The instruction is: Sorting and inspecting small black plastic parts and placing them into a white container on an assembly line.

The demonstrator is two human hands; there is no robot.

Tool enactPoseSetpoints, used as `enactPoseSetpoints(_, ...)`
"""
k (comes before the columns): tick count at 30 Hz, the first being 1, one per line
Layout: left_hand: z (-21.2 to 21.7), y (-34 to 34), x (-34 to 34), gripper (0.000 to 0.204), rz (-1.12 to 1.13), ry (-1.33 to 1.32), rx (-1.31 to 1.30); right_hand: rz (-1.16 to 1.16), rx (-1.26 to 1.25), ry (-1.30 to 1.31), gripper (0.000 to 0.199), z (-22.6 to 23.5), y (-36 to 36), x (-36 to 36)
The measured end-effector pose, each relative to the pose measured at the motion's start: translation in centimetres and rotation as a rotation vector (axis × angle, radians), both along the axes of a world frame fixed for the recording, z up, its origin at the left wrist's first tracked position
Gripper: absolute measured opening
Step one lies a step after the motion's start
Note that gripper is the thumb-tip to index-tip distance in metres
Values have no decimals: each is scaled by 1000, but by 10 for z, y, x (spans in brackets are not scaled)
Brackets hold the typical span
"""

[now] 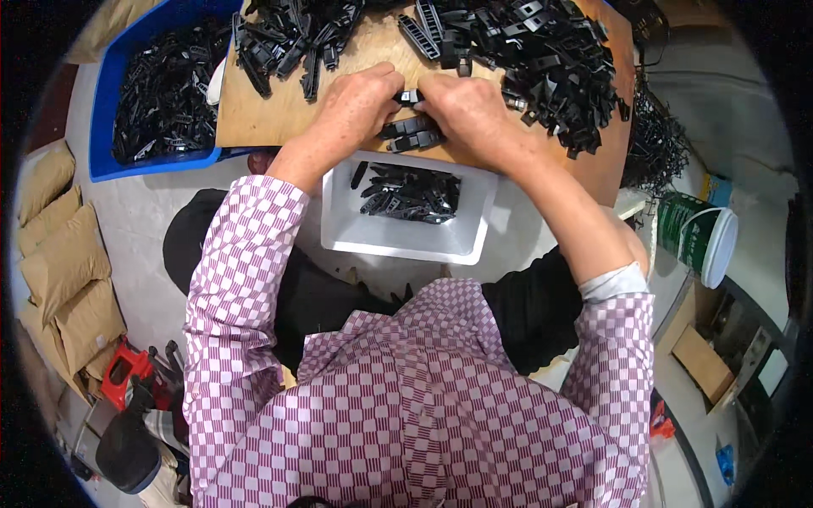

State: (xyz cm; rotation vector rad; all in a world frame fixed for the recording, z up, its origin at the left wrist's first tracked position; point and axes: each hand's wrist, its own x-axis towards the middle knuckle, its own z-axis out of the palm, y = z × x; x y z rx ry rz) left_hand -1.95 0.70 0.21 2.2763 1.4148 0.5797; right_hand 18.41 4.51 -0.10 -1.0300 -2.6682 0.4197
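Both hands meet over the front part of a wooden table. My left hand (364,100) is closed, its fingertips pinching the left end of a small black plastic part (410,97). From the other side my right hand (467,108) grips the same part, fingers curled round its right end. A pale spot shows on the part between the two hands; its ends are hidden by the fingers. Just below, close to the table's front edge, lie a few similar black plastic pieces (413,135), side by side.
On the wooden table (279,114), black part heaps lie at the back left (296,38) and right (559,68). A white bin (406,240) holding black pieces sits below the front edge. A blue crate (100,140) full of parts stands left, a green bucket (677,229) right.
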Motion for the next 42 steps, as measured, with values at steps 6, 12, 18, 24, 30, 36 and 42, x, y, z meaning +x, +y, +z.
enactPoseSetpoints(6, 11, 11, -3, 17, -50, 42, 49, 73, -28, -46, 18, 16, 8, 9)
enactPoseSetpoints(12, 13, 50, 9, 21, 78, 189, 320, -151, 184, 85, 19, 3, 20, 11)
enactPoseSetpoints(18, 18, 56, 11, 18, -29, 294, 195, -156, 113, -49, 18, 15, 34, 19)
enactPoseSetpoints(24, 13, 39, 12, 13, -86, 215, 337, -142, 63, -21, 17, 12, 35, 34)
enactPoseSetpoints(30, 5, 39, 21, 14, -111, 258, 309, -84, -4, 117, 20, 3, 25, 43)
enactPoseSetpoints(36, 4, 27, 19, 18, -22, 313, 259, -131, 7, 1, 23, 1, 11, 48)
enactPoseSetpoints(42, -3, 21, 13, 21, -13, 393, 299, -202, -220, 10, 21, 7, 14, 42)
